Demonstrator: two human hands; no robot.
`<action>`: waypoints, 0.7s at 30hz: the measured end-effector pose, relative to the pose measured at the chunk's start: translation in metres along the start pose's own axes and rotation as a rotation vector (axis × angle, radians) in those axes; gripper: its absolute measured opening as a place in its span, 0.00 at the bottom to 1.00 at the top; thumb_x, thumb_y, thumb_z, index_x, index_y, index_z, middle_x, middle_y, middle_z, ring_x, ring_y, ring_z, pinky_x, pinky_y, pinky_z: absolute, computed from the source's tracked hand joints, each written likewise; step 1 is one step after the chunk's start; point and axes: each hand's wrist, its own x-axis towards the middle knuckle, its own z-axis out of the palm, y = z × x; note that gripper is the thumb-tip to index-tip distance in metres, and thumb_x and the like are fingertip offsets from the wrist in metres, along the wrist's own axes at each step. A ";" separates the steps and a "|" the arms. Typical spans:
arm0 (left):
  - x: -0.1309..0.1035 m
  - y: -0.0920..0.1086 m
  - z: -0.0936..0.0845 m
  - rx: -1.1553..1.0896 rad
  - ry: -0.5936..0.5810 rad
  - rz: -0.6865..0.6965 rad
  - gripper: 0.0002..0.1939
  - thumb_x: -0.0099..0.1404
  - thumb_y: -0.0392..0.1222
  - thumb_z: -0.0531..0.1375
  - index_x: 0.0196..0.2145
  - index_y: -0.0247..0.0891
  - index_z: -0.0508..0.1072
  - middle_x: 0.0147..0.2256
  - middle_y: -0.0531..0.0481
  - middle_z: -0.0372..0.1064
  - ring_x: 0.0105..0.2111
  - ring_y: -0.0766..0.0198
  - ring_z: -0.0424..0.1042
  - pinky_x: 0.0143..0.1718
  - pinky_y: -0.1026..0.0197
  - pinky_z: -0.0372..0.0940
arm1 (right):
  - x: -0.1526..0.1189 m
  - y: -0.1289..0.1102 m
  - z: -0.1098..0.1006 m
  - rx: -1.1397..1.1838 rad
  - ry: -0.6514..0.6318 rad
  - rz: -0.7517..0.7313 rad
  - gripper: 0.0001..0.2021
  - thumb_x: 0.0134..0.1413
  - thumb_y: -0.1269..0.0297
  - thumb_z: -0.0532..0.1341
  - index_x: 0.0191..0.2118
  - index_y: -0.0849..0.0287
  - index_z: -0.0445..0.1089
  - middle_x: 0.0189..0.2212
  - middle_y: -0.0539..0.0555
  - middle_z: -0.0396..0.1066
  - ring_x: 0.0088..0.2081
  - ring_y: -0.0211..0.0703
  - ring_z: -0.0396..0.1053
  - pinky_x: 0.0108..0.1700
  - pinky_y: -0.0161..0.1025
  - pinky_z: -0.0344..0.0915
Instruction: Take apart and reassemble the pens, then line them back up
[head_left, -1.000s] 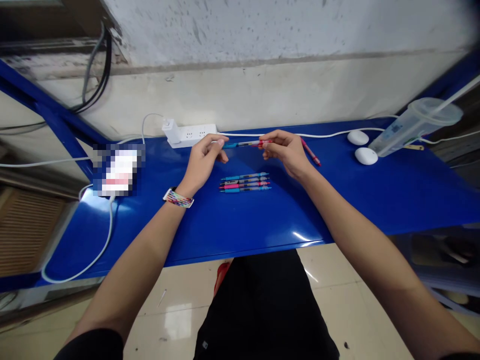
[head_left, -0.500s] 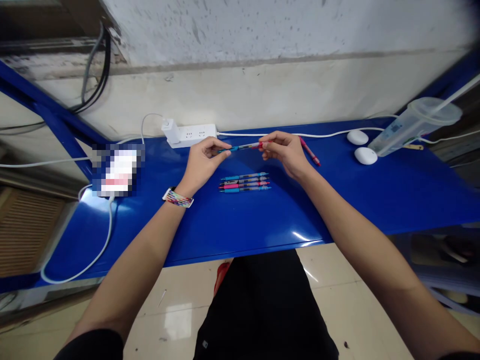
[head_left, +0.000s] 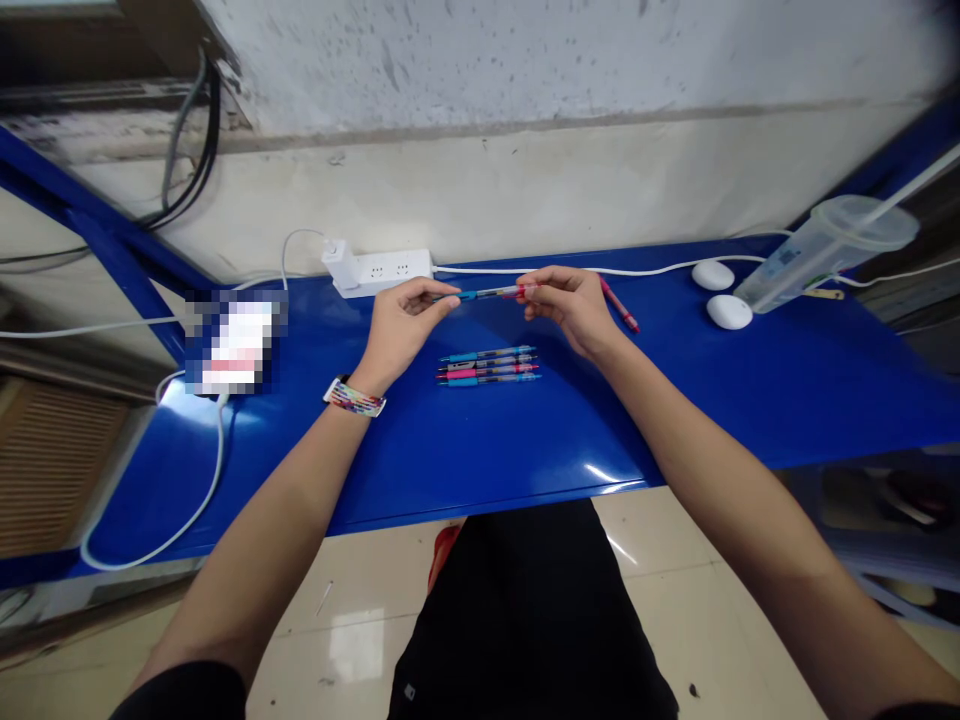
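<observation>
A pen (head_left: pixel 491 293) with a blue grip, a clear barrel and a red end is stretched level between my two hands, above the blue table (head_left: pixel 480 450). My left hand (head_left: pixel 409 315) pinches its blue end between thumb and fingers. At the red end, the thumb and fingers of my right hand (head_left: pixel 566 300) are closed on it. Below my hands, several pens (head_left: pixel 487 368) with blue, grey and pink grips lie side by side in a tight row. Beyond my right hand rests a red pen (head_left: pixel 621 306), partly hidden by that hand.
A white power strip (head_left: pixel 382 272) with a plugged-in charger stands by the wall. On the left lies a blurred-out phone (head_left: pixel 238 342) on a white cable. To the right are two white rounded objects (head_left: pixel 729 311) and a tall clear cup (head_left: pixel 814 255) with a straw.
Both hands keep their hold on the pen, which stays almost in place. The whole view has shifted very slightly.
</observation>
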 end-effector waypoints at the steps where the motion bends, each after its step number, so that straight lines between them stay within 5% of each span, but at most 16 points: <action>1: 0.000 0.001 0.000 0.004 0.001 0.008 0.05 0.66 0.41 0.75 0.41 0.43 0.89 0.42 0.45 0.88 0.43 0.55 0.85 0.48 0.52 0.79 | 0.000 0.000 0.000 0.008 -0.001 0.000 0.09 0.45 0.62 0.80 0.34 0.56 0.86 0.30 0.52 0.82 0.31 0.41 0.77 0.36 0.40 0.78; 10: 0.002 0.002 0.001 -0.098 0.033 -0.013 0.09 0.62 0.42 0.78 0.40 0.43 0.87 0.42 0.46 0.86 0.44 0.55 0.84 0.50 0.51 0.81 | -0.003 -0.008 0.001 0.108 -0.140 0.122 0.15 0.57 0.55 0.74 0.47 0.55 0.85 0.31 0.51 0.81 0.30 0.41 0.76 0.39 0.40 0.81; 21: 0.005 -0.008 0.002 -0.177 0.094 -0.053 0.14 0.61 0.48 0.80 0.40 0.42 0.84 0.38 0.48 0.83 0.39 0.59 0.83 0.43 0.56 0.80 | -0.006 -0.008 0.005 0.174 -0.211 0.137 0.24 0.65 0.44 0.66 0.54 0.58 0.80 0.48 0.61 0.88 0.42 0.52 0.86 0.41 0.46 0.85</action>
